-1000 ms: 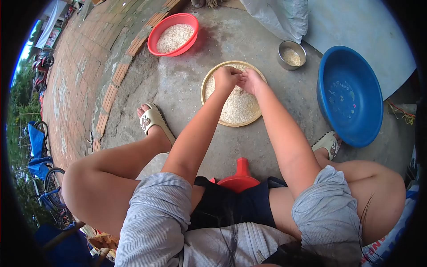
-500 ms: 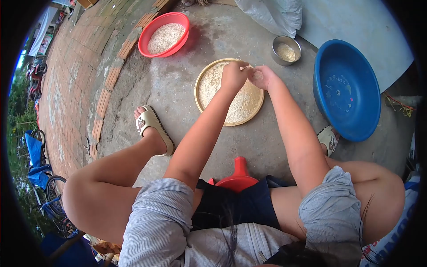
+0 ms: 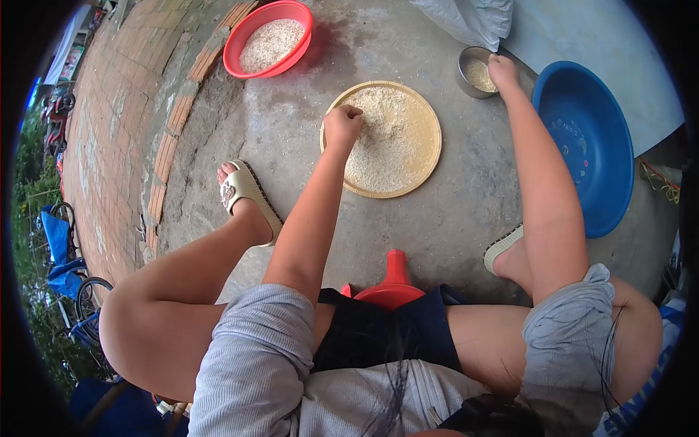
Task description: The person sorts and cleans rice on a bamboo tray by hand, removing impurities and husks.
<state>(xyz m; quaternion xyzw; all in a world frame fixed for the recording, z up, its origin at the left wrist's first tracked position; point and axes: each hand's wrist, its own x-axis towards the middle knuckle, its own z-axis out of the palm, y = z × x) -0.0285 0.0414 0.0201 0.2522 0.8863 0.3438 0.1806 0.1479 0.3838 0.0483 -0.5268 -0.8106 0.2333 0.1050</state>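
A round woven tray (image 3: 428, 164) lies on the concrete, spread with pale grain (image 3: 386, 164) that looks like rice. Over its left side is my left hand (image 3: 342, 125), fingers curled and pressed together; anything inside them is hidden. My right hand (image 3: 503, 71) has its fingers closed at the right rim of a small metal bowl (image 3: 467, 81). Yellowish grain (image 3: 479, 74) covers the bottom of that bowl. Whether the right fingers grip the rim or hold grain cannot be made out.
A red basin (image 3: 304, 45) of pale grain stands at the far left. To the right is a large blue basin (image 3: 582, 146). A white sack (image 3: 473, 22) lies at the back. Between my legs is a red plastic stool (image 3: 393, 284).
My hands were together over the tray, with grain on the right palm. The right hand has moved right to the metal bowl; the left has shifted a little left and its fingers stay closed.
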